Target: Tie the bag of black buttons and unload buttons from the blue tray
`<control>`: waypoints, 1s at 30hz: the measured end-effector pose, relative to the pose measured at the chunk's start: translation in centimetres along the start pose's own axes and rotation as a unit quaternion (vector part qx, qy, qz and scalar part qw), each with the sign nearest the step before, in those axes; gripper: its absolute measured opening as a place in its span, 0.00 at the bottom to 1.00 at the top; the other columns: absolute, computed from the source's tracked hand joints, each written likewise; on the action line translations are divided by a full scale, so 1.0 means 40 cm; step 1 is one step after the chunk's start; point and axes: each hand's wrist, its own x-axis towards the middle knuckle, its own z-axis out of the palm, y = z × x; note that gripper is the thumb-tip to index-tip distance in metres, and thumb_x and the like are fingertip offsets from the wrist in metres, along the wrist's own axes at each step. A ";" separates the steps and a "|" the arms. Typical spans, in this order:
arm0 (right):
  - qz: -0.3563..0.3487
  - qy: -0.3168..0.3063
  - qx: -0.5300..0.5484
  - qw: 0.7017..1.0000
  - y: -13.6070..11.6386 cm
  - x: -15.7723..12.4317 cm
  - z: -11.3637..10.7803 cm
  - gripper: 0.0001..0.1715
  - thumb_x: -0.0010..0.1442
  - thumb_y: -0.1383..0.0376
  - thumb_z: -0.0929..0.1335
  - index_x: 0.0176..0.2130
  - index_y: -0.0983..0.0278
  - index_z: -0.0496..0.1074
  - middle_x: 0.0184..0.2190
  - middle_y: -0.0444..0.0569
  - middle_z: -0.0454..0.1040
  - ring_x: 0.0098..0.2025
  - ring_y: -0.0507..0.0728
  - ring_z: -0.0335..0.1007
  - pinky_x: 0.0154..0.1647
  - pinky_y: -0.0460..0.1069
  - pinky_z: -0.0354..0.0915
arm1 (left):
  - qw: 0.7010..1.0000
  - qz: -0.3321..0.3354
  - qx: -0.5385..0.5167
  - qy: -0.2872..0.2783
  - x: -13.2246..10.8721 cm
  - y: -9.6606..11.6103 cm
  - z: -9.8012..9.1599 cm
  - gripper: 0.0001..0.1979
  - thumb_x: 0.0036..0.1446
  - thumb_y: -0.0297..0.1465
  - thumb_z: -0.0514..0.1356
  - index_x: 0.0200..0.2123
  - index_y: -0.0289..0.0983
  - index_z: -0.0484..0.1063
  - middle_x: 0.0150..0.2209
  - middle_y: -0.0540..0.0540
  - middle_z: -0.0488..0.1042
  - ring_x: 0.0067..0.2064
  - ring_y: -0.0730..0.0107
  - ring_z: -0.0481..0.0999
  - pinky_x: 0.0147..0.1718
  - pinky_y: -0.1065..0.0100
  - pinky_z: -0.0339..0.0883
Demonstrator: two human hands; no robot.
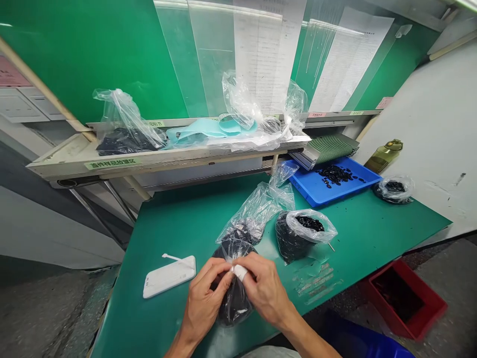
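Both my hands meet at the near edge of the green mat (179, 219), pinching the neck of a small clear plastic bag (234, 298) filled with black parts. My left hand (203, 303) grips the bag's top from the left with fingers closed. From the right, my right hand (263, 291) pinches the same spot; one of its fingers wears white tape. Just behind lies a crumpled clear bag (257, 211) with a few black parts, and to the right stands an open bag (300, 233) full of black parts.
A white power bank (169, 276) with a short cable lies left of my hands. A blue tray (328, 181) with loose black parts sits at the back right, beside another small bag (395, 189) and a green bottle (383, 155). Bags rest on the shelf (149, 158). A red bin (408, 298) stands on the floor.
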 end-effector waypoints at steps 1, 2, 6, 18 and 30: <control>-0.021 -0.017 -0.030 0.999 -0.003 -0.004 -0.003 0.14 0.64 0.69 0.65 0.45 0.61 0.78 0.37 0.47 0.74 0.38 0.54 0.69 0.41 0.48 0.62 | 1.000 -0.003 -0.001 0.008 0.000 -0.004 0.001 0.09 0.63 0.38 0.61 0.35 0.41 0.80 0.37 0.47 0.77 0.36 0.69 0.78 0.34 0.72 0.72; -0.031 -0.033 -0.050 0.998 -0.004 -0.007 -0.005 0.15 0.64 0.70 0.65 0.47 0.61 0.77 0.38 0.47 0.73 0.38 0.54 0.68 0.41 0.48 0.62 | 1.000 -0.003 -0.001 0.016 0.000 -0.007 0.002 0.09 0.63 0.38 0.61 0.35 0.41 0.80 0.37 0.47 0.78 0.37 0.68 0.78 0.34 0.72 0.73; -0.024 -0.044 -0.111 0.993 0.001 -0.011 -0.007 0.15 0.63 0.75 0.63 0.45 0.62 0.74 0.38 0.46 0.70 0.38 0.53 0.66 0.40 0.48 0.59 | 0.999 0.022 0.019 0.013 0.003 -0.014 0.001 0.10 0.65 0.36 0.59 0.37 0.41 0.80 0.37 0.46 0.78 0.38 0.67 0.79 0.37 0.71 0.74; -0.011 -0.272 -0.080 0.959 -0.016 0.087 -0.089 0.07 0.56 0.73 0.65 0.27 0.65 0.68 0.25 0.40 0.64 0.28 0.49 0.56 0.31 0.47 0.49 | 0.986 0.154 0.068 0.003 -0.018 -0.049 0.010 0.10 0.67 0.27 0.55 0.44 0.40 0.77 0.37 0.46 0.77 0.37 0.72 0.79 0.37 0.73 0.72; 0.128 -0.274 0.149 0.941 0.013 0.109 -0.085 0.24 0.59 0.49 0.70 0.25 0.64 0.64 0.19 0.37 0.54 0.23 0.47 0.47 0.24 0.46 0.44 | 0.985 0.101 0.128 0.056 -0.033 0.011 0.036 0.03 0.63 0.33 0.61 0.38 0.41 0.71 0.39 0.47 0.74 0.38 0.69 0.76 0.36 0.72 0.71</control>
